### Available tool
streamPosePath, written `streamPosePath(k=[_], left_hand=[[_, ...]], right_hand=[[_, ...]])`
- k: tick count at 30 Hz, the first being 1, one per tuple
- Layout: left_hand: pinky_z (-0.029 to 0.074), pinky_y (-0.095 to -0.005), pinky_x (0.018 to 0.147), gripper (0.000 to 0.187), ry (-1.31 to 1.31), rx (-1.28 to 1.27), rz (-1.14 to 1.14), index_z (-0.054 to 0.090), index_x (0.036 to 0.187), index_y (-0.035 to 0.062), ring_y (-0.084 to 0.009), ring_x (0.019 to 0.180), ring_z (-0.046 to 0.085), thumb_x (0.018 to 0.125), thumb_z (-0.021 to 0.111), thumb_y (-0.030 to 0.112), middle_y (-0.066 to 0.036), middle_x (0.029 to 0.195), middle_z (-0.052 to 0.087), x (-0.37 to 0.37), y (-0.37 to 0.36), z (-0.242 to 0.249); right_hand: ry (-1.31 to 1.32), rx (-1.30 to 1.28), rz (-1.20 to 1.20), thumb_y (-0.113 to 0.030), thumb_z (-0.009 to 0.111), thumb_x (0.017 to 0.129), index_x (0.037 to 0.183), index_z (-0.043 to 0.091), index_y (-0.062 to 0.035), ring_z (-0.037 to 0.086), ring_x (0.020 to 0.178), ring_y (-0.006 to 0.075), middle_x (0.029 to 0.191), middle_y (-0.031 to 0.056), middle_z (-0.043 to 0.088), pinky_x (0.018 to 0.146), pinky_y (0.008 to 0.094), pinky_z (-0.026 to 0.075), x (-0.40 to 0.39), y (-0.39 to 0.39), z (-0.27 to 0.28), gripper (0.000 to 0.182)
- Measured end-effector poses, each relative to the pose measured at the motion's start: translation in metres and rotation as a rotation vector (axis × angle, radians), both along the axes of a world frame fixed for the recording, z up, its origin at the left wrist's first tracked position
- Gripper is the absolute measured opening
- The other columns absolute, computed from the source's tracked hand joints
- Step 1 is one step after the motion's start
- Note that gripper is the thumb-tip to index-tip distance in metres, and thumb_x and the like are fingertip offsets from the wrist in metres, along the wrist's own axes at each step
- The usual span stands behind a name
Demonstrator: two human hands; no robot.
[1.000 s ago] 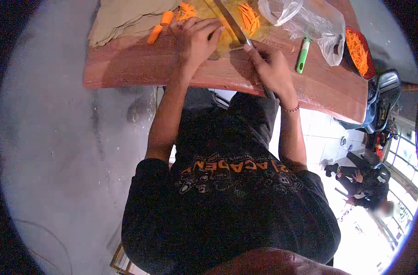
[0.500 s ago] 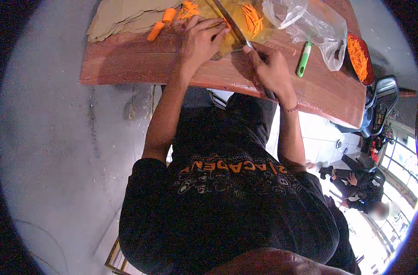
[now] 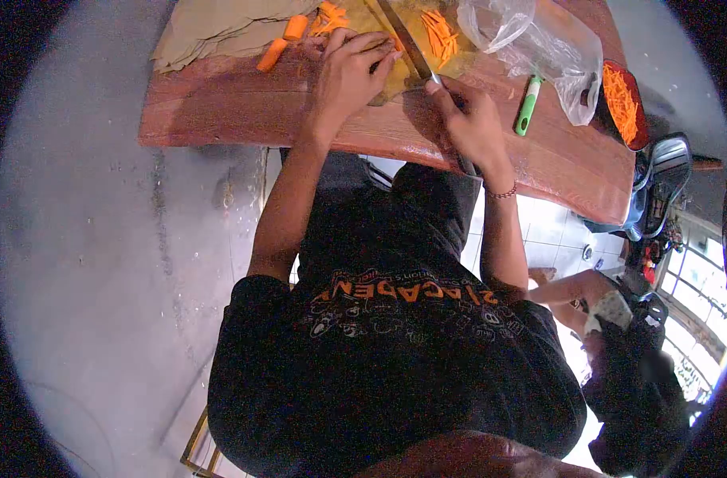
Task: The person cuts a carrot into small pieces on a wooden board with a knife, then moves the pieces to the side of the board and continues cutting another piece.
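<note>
My right hand (image 3: 473,119) is closed around the handle of a long knife (image 3: 410,46), its blade slanting away to the upper left. Beside the blade, my left hand (image 3: 351,70) has its fingers bent and pressed down on a carrot piece (image 3: 397,42), mostly hidden under the fingertips. Both work over a yellowish cutting board (image 3: 397,78). Cut carrot sticks (image 3: 439,36) lie right of the blade. Left of my left hand are a carrot chunk (image 3: 296,27), another carrot chunk (image 3: 272,55) and a small heap of carrot strips (image 3: 329,17).
On the wooden table (image 3: 220,103) lie brown cardboard (image 3: 220,28), a clear plastic bag (image 3: 571,60) and a green-and-white handle (image 3: 528,105). A red tray (image 3: 639,140) of carrot shreds (image 3: 620,99) sits at the right edge. Another person (image 3: 638,382) is at lower right.
The knife and both hands stay almost in place, with only a slight shift of the blade. At lower right, the other person has come closer and changed posture.
</note>
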State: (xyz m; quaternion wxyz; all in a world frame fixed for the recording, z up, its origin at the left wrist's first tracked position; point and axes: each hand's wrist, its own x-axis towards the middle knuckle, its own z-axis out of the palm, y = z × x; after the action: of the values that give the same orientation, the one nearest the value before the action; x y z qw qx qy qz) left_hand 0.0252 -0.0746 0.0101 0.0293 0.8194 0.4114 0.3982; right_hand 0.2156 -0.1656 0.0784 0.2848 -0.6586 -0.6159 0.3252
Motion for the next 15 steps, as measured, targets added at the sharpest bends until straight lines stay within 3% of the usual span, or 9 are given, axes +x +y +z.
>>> streamPosePath(k=[15], left_hand=[[0.05, -0.0349, 0.091, 0.022, -0.005, -0.013, 0.013, 0.078, 0.102, 0.0112, -0.0243, 0.097, 0.061, 0.088, 0.071, 0.027, -0.001, 0.112, 0.074, 0.0, 0.001, -0.002]], right_hand=[[0.035, -0.128, 0.006, -0.037, 0.054, 0.1, 0.11, 0.071, -0.0033, 0.072, 0.075, 0.03, 0.084, 0.0191, 0.072, 0.072, 0.0407, 0.053, -0.002, 0.0, 0.009, 0.039]])
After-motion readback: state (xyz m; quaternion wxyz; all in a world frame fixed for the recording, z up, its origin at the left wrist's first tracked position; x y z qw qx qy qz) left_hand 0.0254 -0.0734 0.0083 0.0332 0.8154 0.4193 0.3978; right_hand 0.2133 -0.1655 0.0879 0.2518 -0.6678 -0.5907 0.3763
